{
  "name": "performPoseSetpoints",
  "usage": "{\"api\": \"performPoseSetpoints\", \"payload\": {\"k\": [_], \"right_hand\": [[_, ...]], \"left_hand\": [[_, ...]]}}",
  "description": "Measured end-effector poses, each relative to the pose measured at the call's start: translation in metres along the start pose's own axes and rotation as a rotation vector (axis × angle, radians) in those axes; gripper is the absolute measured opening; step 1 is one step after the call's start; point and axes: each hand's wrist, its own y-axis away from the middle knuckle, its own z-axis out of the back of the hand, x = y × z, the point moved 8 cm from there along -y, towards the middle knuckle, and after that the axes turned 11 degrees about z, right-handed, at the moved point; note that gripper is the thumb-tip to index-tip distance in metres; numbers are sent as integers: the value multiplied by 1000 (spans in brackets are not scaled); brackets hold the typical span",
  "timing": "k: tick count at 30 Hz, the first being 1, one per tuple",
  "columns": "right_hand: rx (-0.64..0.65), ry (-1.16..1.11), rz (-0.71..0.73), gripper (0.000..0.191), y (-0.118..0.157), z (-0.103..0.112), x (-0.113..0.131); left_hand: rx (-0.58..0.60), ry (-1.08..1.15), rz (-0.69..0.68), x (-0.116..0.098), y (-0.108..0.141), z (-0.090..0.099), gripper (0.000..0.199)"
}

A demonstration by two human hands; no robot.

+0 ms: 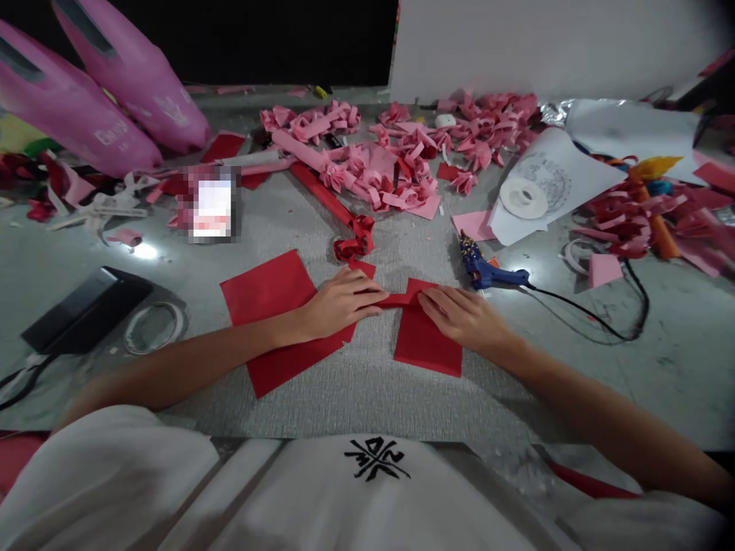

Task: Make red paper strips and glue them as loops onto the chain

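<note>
A narrow folded strip of red paper (pixel 395 301) stretches between my two hands, low over the table. My left hand (pixel 344 302) has its fingers pressed together on the left end of the strip, above a large red paper sheet (pixel 276 298). The other end is under the fingers of my right hand (pixel 459 315), which also rests over a smaller red paper piece (pixel 428 348). My fingertips partly hide both ends of the strip. Just beyond my left hand lie curled red paper strips (pixel 357 239) joined to a red paper stem (pixel 321 191).
Right of my hands lies a blue glue gun (pixel 479 268) with a black cord. Pink paper flowers (pixel 396 168) pile up at the back. A tape roll (pixel 524 197) sits on white paper (pixel 551 176). At left are a black box (pixel 86 306) and a clear ring (pixel 154 327).
</note>
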Motion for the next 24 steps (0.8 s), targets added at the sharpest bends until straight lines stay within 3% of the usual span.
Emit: {"api": "performPoseSetpoints", "payload": {"k": [5,9,19,24], "right_hand": [[19,46,81,33,5,5,4],[18,32,47,32,6,7,4],[51,-44,-27,27,1,5,-2],[63,-64,-51,27,0,6,-1]], "left_hand": [[21,-38,-36,-5,0,2,30],[46,-120,-58,-11,0,3,30],[28,119,17,-1,0,5,23],[97,120,34,1,-1,4,24]]}}
